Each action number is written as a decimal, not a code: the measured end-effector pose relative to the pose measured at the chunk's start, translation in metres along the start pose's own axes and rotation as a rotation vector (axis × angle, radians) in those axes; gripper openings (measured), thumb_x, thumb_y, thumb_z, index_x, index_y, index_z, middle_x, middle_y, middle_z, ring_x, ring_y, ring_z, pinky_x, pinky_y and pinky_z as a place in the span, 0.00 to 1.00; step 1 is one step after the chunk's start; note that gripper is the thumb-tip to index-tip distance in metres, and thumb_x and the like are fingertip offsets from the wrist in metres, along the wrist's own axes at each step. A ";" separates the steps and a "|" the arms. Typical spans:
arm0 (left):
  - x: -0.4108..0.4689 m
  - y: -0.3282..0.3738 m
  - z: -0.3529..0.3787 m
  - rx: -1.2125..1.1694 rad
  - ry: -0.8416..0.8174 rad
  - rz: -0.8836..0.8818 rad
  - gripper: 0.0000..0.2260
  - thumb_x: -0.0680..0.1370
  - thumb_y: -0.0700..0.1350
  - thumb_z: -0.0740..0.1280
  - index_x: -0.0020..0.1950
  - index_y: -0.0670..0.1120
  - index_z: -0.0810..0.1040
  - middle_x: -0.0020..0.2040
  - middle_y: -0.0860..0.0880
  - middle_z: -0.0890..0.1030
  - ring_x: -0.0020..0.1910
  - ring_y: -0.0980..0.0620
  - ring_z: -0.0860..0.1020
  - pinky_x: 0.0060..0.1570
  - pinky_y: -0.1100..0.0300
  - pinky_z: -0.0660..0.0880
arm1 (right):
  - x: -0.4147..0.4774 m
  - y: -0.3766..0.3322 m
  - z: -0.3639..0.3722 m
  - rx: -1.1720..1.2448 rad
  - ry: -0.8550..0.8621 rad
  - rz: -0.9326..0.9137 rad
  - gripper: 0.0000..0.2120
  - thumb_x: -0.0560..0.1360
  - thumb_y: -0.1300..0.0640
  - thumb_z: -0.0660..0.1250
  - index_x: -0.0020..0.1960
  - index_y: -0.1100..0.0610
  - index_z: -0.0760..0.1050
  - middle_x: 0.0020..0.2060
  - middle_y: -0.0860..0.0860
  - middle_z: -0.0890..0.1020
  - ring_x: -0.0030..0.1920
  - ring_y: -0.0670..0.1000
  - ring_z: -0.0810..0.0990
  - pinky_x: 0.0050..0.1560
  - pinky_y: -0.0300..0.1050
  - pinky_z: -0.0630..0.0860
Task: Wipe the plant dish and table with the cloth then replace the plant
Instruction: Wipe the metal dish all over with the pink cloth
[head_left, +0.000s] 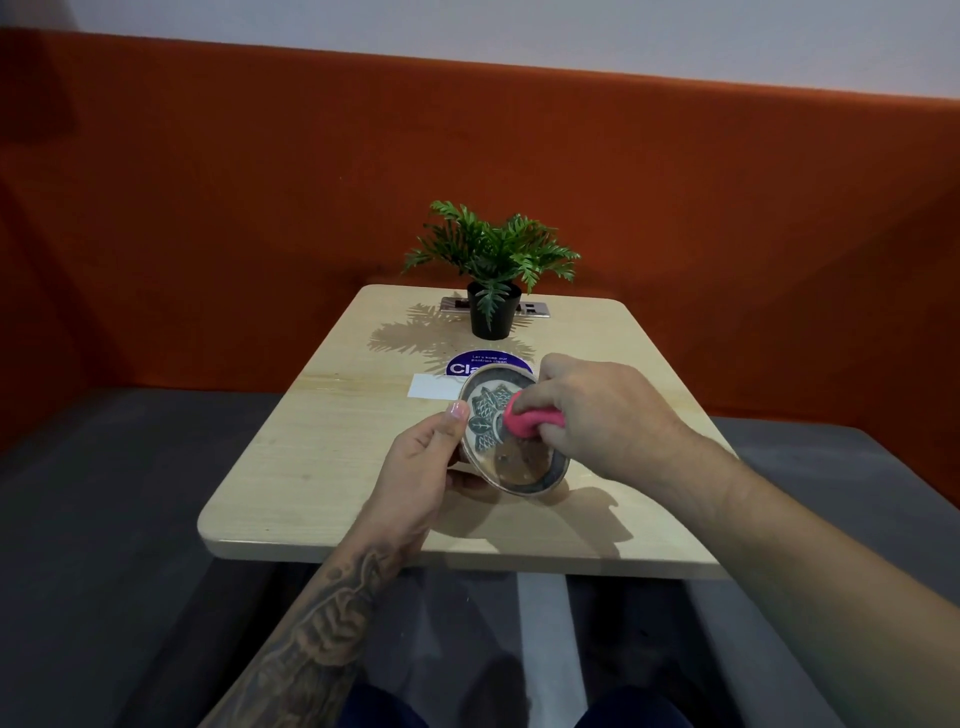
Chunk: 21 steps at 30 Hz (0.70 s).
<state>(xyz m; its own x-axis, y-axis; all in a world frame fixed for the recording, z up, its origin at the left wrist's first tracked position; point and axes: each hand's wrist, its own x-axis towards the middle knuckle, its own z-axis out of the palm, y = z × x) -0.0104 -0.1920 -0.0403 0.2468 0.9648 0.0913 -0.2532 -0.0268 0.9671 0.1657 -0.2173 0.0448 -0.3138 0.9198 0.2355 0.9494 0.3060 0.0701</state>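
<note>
Pink cloth (527, 422) bunched in right hand (597, 410), pressed on patterned dish (511, 467), which left hand (421, 467) pinches by rim, tilted above worktop (322, 467), well short of plant (493, 291); advise firm rim grip, circling strokes across speckled lower half.

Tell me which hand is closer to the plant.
Right. The right hand, pressing the cloth into the dish, is just short of the plant; the left hand holds the dish nearer the person.

Pink cloth (525, 423); grey-and-tan plant dish (487, 418) patterned with grey leaves; pale wood-grain table (322, 467); green plant (493, 249), black pot (493, 314); blue sticker (461, 365), white lettering; rust-orange backrest (727, 208).
</note>
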 end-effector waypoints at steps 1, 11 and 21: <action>0.000 0.000 0.000 -0.009 0.005 -0.002 0.21 0.76 0.57 0.62 0.51 0.43 0.85 0.47 0.38 0.86 0.43 0.44 0.85 0.45 0.46 0.83 | -0.001 -0.001 0.000 0.000 -0.002 -0.012 0.14 0.79 0.49 0.64 0.62 0.38 0.79 0.51 0.45 0.75 0.50 0.49 0.76 0.42 0.45 0.72; 0.001 0.001 0.000 -0.021 0.037 -0.007 0.17 0.80 0.54 0.60 0.48 0.46 0.85 0.45 0.41 0.87 0.41 0.49 0.85 0.38 0.54 0.82 | -0.003 0.000 0.006 0.027 0.014 0.000 0.13 0.79 0.48 0.64 0.62 0.38 0.79 0.49 0.43 0.74 0.46 0.47 0.72 0.42 0.44 0.71; 0.002 0.000 -0.001 -0.013 0.033 0.009 0.18 0.82 0.52 0.59 0.45 0.49 0.87 0.45 0.44 0.88 0.42 0.51 0.85 0.40 0.57 0.80 | -0.004 0.003 0.010 0.080 0.029 0.029 0.13 0.78 0.48 0.65 0.61 0.37 0.79 0.46 0.40 0.70 0.45 0.45 0.69 0.41 0.42 0.66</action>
<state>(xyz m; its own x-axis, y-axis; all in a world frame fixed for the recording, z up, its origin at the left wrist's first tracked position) -0.0107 -0.1896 -0.0408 0.2134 0.9726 0.0922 -0.2678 -0.0326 0.9629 0.1695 -0.2176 0.0340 -0.2843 0.9217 0.2640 0.9543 0.2985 -0.0143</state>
